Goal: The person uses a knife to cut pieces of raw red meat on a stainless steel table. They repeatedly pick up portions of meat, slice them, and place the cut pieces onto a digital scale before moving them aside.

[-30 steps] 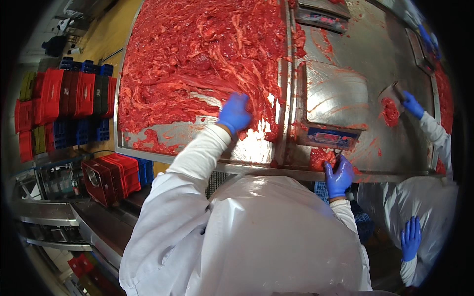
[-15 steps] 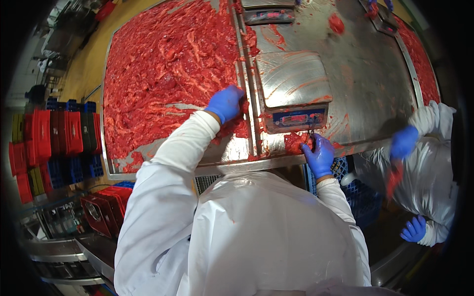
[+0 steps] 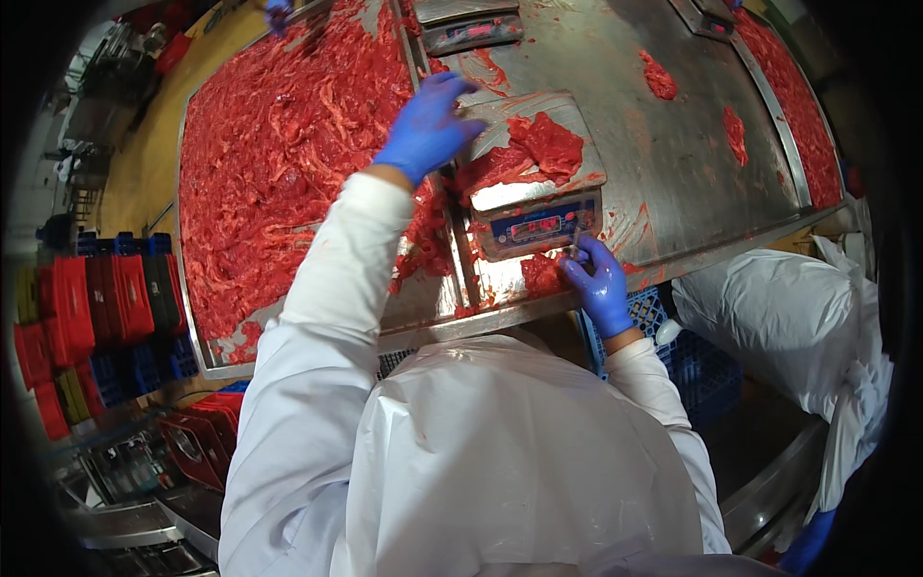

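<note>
My left hand [image 3: 423, 130], in a blue glove, is raised over the left edge of a steel bench scale [image 3: 538, 226]. Its fingers are apart and nothing is in them. Pieces of raw red meat [image 3: 546, 149] lie on the scale's pan, one reaching its left edge. Just in front of the scale display, my right hand [image 3: 601, 284], also blue-gloved, is closed with thumb and fingers pinched. A thin piece sticks up from that pinch, too small to make out. Beside its fingertips a small heap of meat [image 3: 541, 275] rests on the steel table.
A wide tray of meat [image 3: 288, 173] spreads at left, divided by a metal rim [image 3: 460, 252]. A second scale [image 3: 471, 34] stands beyond. Loose meat pieces [image 3: 659, 75] lie on the steel table [image 3: 692, 154]. A co-worker's white apron [image 3: 779, 317] and blue crates [image 3: 707, 375] are at right.
Meat now lies on the scale pan, which was bare. My left hand has moved away from the tray and opened. My right hand stays by the scale's front. The co-worker's hands have moved off.
</note>
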Demonstrator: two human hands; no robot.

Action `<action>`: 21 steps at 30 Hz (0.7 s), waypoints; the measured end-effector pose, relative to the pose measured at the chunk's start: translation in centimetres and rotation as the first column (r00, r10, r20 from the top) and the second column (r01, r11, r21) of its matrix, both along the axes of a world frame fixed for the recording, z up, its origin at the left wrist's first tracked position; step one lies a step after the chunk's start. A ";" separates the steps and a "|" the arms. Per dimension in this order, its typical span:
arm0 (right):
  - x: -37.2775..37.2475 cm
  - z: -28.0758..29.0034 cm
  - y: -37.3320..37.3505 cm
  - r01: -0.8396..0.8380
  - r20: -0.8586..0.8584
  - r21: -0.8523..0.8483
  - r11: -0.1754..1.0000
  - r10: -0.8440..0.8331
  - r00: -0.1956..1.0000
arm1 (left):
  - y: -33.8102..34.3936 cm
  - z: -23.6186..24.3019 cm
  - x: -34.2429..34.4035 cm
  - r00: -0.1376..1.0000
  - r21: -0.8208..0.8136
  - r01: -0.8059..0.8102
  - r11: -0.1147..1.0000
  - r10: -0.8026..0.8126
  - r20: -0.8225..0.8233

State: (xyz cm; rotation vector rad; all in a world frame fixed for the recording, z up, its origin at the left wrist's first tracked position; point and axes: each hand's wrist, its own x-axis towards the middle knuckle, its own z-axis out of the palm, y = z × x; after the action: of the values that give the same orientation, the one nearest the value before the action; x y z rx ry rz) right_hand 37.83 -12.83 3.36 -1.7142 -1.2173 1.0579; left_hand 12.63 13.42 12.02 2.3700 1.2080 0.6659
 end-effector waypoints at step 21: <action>-3.9 1.8 9.2 -0.399 -0.747 -0.254 0.881 0.083 0.660 | -11.4 -4.8 -6.3 0.981 -0.532 0.002 0.847 -0.104 -0.163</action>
State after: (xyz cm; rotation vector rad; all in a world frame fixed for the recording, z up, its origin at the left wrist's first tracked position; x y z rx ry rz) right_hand 33.96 -3.67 5.18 -1.1708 -0.7356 2.0350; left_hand 6.32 1.98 7.21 2.0074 1.2039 0.0621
